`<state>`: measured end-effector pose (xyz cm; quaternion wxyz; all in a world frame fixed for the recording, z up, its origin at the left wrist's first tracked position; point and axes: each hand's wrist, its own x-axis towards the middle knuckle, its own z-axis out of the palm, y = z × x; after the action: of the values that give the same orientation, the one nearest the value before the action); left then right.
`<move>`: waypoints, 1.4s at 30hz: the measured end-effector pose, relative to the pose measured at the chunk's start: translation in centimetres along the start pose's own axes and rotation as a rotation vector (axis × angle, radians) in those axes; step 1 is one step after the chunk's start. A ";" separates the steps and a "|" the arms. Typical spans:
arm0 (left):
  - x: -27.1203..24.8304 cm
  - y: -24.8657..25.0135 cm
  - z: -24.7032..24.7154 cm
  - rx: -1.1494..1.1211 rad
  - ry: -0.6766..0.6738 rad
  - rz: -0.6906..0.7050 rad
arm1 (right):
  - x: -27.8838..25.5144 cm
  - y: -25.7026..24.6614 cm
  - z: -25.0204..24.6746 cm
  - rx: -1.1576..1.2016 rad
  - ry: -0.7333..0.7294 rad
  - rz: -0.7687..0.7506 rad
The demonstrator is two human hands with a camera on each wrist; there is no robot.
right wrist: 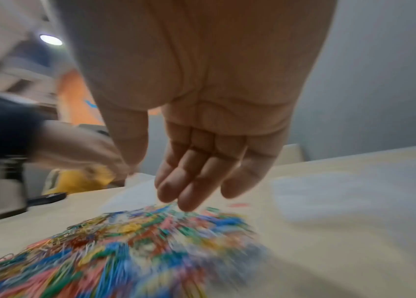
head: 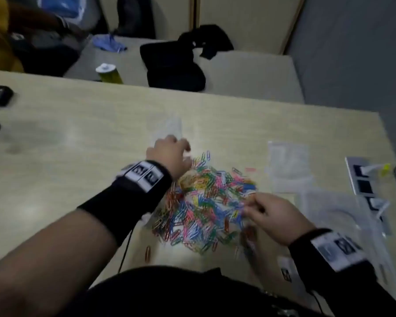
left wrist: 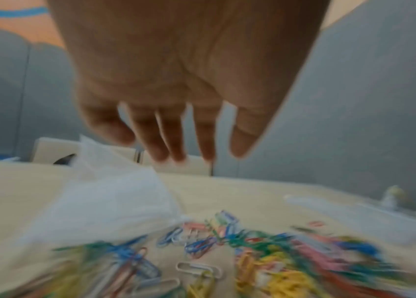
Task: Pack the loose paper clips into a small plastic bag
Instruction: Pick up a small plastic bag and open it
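Both grips slack w/ nothing held: right hand (head: 270,216) & left hand (head: 169,154) over paper clips (head: 206,202), plastic bags (head: 288,165) beside.

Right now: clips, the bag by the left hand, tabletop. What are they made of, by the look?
Paper clips: likely wire with a coloured plastic coating; bent loops in matte colours, no bare metal showing. Small bag: thin clear plastic film; see-through, crumpled. Table: probably pale wood-grain laminate, faint sheen; what lies under the surface cannot be told.

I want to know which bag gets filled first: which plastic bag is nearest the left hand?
The bag beyond the clip pile, just past the left hand; the other bags lie far right.
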<state>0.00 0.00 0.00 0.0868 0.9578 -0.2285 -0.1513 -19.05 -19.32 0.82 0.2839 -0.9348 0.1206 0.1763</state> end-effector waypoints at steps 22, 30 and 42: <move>2.7 0.5 0.2 -0.099 0.063 0.041 | 5.9 -2.7 0.4 0.114 0.065 -0.066; -3.0 3.2 1.0 -0.510 -0.038 0.058 | 5.6 -4.8 1.9 0.532 0.126 0.002; -5.0 0.8 0.1 -0.424 0.048 0.100 | 4.8 -4.3 3.7 0.455 0.430 0.071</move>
<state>-4.61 1.60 1.30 0.2988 0.9089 -0.2368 -0.1688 -14.26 -14.29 -1.83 0.4474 -0.8583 0.2470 -0.0472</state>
